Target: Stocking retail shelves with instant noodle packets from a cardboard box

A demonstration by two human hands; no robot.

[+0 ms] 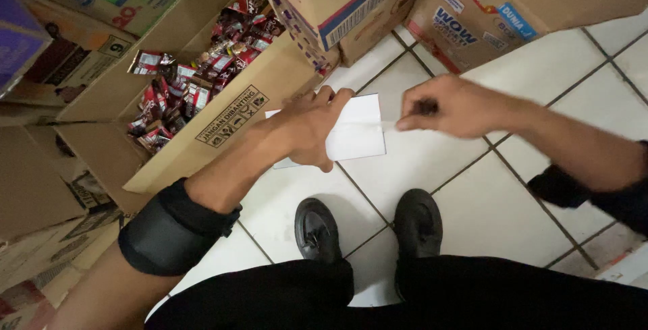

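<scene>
My left hand grips a white folded sheet or flat packet held above the tiled floor, fingers curled over its left edge. To the right, my right hand pinches a thin clear strip, like tape, that runs across the white sheet towards the left hand. A dark small object shows between the right fingers; what it is cannot be told. Both hands hover in front of an open cardboard box.
The open box holds several red and brown sachets. More cardboard boxes stand stacked along the back and left. My two black shoes rest on the white tiled floor.
</scene>
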